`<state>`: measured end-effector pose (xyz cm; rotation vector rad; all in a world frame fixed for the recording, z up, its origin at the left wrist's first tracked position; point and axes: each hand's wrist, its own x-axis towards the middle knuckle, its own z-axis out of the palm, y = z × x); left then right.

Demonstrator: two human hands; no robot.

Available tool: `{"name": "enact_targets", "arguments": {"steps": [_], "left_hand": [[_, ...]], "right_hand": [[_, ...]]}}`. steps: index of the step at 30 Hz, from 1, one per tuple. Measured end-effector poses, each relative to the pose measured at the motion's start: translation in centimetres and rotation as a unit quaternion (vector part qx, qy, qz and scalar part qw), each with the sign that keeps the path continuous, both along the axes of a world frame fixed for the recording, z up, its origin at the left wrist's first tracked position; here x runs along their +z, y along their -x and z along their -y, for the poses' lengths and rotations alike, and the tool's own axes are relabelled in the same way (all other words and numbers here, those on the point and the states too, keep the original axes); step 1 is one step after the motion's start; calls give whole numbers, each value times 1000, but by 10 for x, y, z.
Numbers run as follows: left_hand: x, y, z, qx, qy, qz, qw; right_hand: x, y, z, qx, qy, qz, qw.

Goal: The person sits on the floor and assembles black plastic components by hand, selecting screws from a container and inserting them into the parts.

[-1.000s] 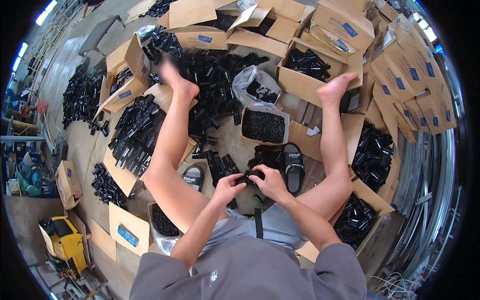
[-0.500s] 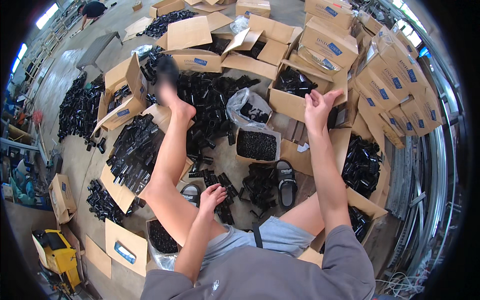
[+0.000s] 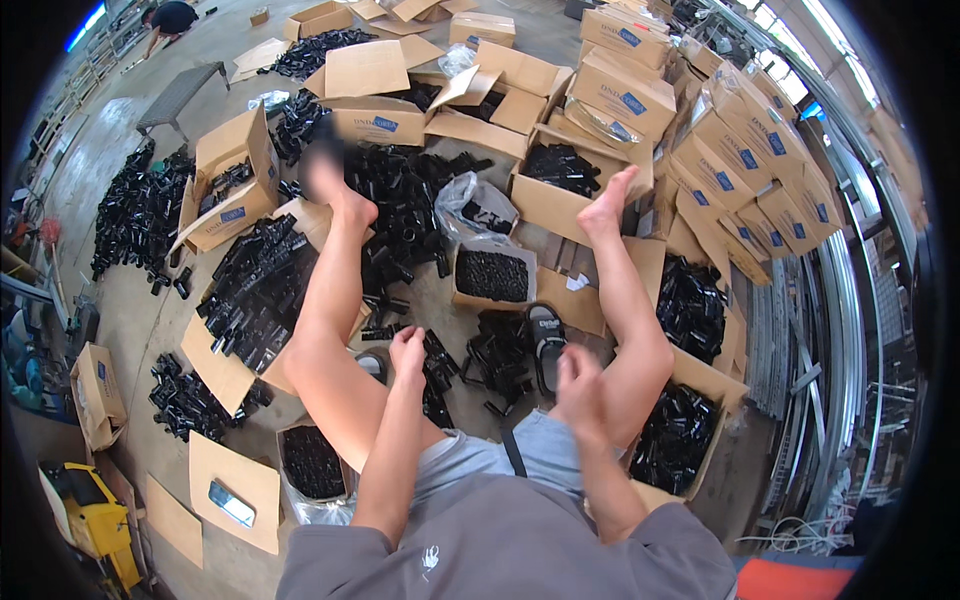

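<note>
My left hand (image 3: 407, 352) is raised over my left thigh with its fingers curled together; whatever they hold, if anything, is too small to make out. Just beyond it lies a loose row of black tubular pieces (image 3: 438, 375). My right hand (image 3: 578, 388) is above my lap, beside a black sandal (image 3: 546, 345), and its fingers are smeared by motion. Between my legs are a heap of black pieces (image 3: 497, 362) and a carton of small black parts (image 3: 492, 276). By my right thigh stands an open carton of black pieces (image 3: 676, 440).
Larger heaps of black tubes (image 3: 262, 290) spread around my legs. Open cartons (image 3: 572, 165) sit ahead, with stacked closed cartons (image 3: 745, 150) to the right. Metal profiles (image 3: 850, 380) line the right side. A phone (image 3: 232, 503) lies on cardboard at left, near a yellow machine (image 3: 95, 520).
My right hand has come back from near my right foot to above my lap. My left hand has moved slightly up and its fingers have curled closer. The view has shifted a little.
</note>
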<state>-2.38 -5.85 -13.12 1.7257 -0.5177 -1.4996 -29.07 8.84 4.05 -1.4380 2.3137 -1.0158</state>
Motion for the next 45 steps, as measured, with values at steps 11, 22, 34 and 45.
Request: {"name": "enact_targets", "arguments": {"steps": [11,22,34,45], "left_hand": [[-30,-24,-6,102,61,102,988],[-7,-18,-16,44,-26,199,979],[-17,72,-47,-485,-54,381,785],[-23,42,-28,-225,-75,-65,969]], "right_hand": [[154,110,-16,158,-213,-361,894],[118,124,4,110,-221,-380,891],[-1,32,72,178,-246,-50,951],[-134,2,66,42,-538,6,842]]}}
